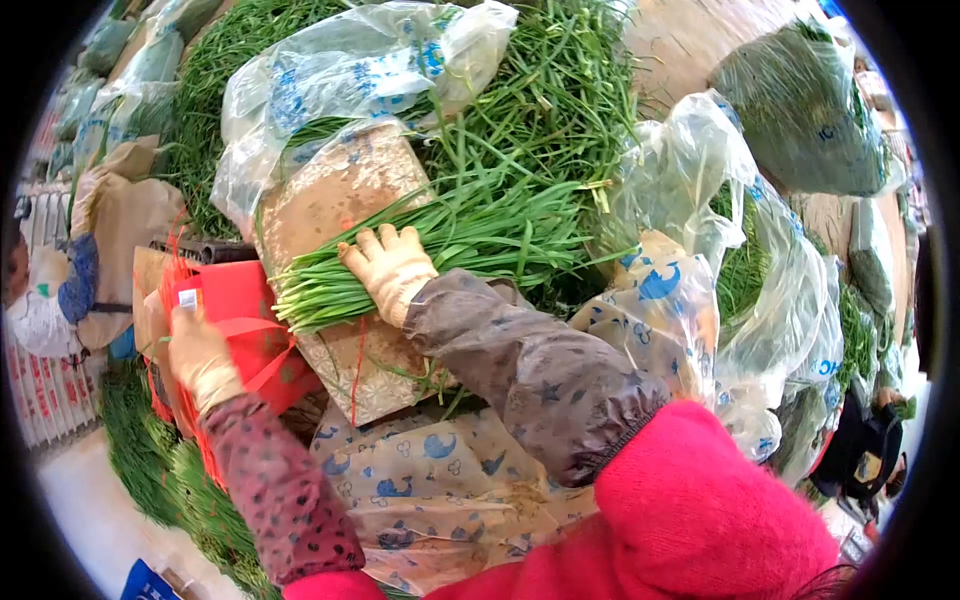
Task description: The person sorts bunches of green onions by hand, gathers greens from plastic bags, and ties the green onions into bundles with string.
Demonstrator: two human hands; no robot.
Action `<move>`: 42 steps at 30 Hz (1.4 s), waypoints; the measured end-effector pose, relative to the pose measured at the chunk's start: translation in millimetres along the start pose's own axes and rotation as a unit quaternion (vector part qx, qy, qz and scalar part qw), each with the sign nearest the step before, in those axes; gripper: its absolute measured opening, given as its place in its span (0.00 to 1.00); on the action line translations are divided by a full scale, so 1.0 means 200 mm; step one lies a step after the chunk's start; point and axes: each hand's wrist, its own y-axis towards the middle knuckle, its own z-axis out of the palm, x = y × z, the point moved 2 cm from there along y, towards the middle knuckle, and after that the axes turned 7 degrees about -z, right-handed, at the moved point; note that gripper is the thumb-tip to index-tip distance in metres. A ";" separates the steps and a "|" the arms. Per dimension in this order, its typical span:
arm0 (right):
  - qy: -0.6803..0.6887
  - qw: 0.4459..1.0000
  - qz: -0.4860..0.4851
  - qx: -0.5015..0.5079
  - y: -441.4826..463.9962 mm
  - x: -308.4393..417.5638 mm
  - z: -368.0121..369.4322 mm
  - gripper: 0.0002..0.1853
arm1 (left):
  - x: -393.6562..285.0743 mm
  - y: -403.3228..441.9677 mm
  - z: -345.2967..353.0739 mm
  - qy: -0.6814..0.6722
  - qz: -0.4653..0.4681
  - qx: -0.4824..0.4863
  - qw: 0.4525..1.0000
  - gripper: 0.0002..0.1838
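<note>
My right hand [388, 268], in a pale glove, lies over a bunch of garlic chives [500, 232], its fingers curled onto the stems near the pale cut ends. The bunch rests across a worn, dirt-marked board [335, 190], with a thin red tie [358, 370] running down the board below it. At the left, my gloved left hand [203, 358] is closed beside a red box or bag [240, 290]. A red strip [250, 326] trails near its fingers, and a small white label [188, 298] shows just above them. Motion blurs these fingers somewhat.
Loose chives [545, 110] pile behind the board, partly under a clear plastic bag [370, 65]. Another open bag [770, 290] stands at right, beside a filled bag [800, 110]. A whale-print plastic apron [430, 470] covers my lap. More greens [190, 490] lie lower left.
</note>
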 end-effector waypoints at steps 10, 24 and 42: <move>-0.018 0.994 -0.038 0.097 0.03 -0.05 0.00 0.32 | -0.64 -0.45 0.44 -0.257 0.267 0.298 0.880 0.69; -0.037 0.974 0.083 0.205 -0.66 -0.89 -0.94 0.21 | -0.74 -0.49 0.33 0.086 0.286 0.243 0.923 0.69; 0.161 0.834 0.508 -0.140 -2.39 -0.95 -0.55 0.20 | -1.19 -0.67 -0.06 0.089 0.371 0.203 0.902 0.76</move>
